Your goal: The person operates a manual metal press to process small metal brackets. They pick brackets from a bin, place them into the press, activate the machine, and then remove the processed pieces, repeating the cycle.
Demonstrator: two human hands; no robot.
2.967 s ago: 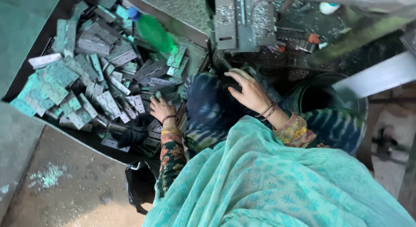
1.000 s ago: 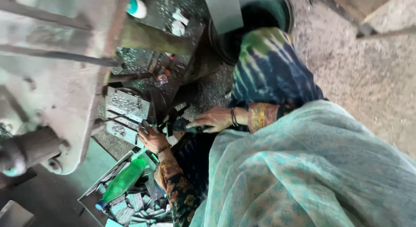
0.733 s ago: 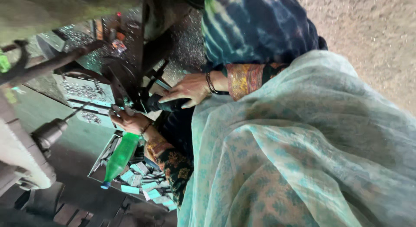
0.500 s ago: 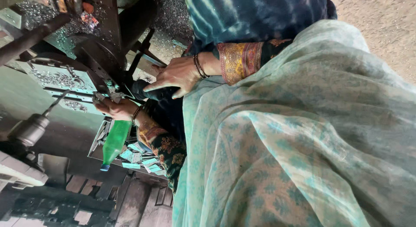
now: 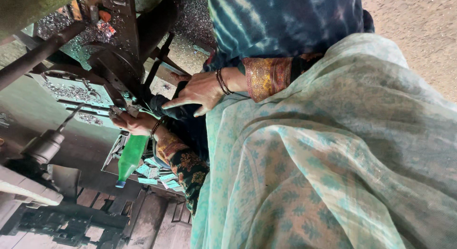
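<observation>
Item: left hand (image 5: 133, 123), fingers curled, pinching a small metal strip (image 5: 116, 111) at the press die (image 5: 112, 70); strip sits just beside the tooling. Item: right hand (image 5: 197, 89), fingers spread loosely, resting near a dark lever (image 5: 162, 54), holding nothing that I can make out. Nearby: green bottle (image 5: 129, 156), tray of cut pieces (image 5: 152, 170). Risk, as I judge it: fingertips lie close to the die; a slipped strip could draw them under.

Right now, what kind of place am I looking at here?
Most likely a small metal-stamping workshop: a heavy press machine, shiny metal swarf on its bed, and a tray of small flat pieces below. The left hand is at the press.
</observation>
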